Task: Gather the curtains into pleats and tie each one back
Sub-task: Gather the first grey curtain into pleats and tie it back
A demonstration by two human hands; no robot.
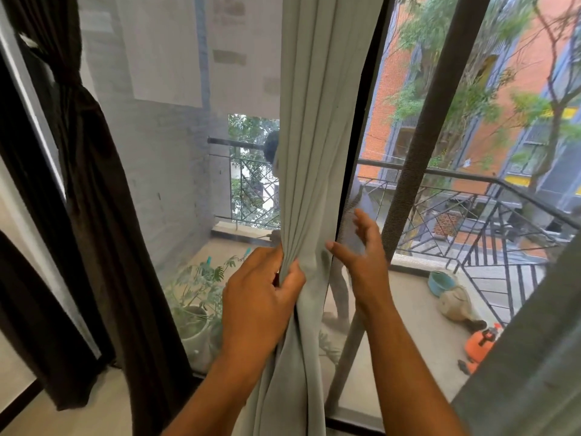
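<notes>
bright daylight through glass (edges bowed, blurred)

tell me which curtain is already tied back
The dark brown curtain at the left, cinched by a tie near its top. The pale grey curtain in the middle has no tie; only the left hand bunches it.

Grey curtain (309, 152) cut off at top and bottom edges. Person on balcony (341, 297) mostly hidden behind it. Left hand's (261, 297) fingertips buried in folds. Dark curtain (94, 184) top cropped.
</notes>
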